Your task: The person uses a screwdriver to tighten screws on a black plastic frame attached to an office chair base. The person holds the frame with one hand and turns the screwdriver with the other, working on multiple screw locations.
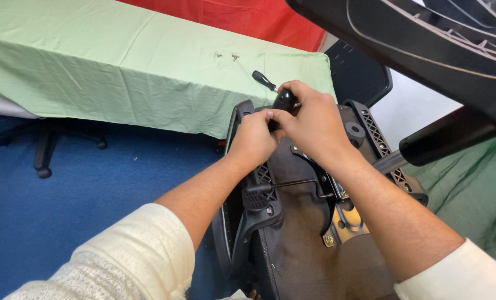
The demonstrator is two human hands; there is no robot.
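Both hands, left hand (254, 139) and right hand (309, 119), grip closed around the black rounded plastic knob (285, 100) at twelve o'clock on the upturned black chair seat (309, 244); steady, square turning seems wise.

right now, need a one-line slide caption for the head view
Both hands, left hand and right hand, grip a black knob on an upturned office chair seat beside a green-draped table.
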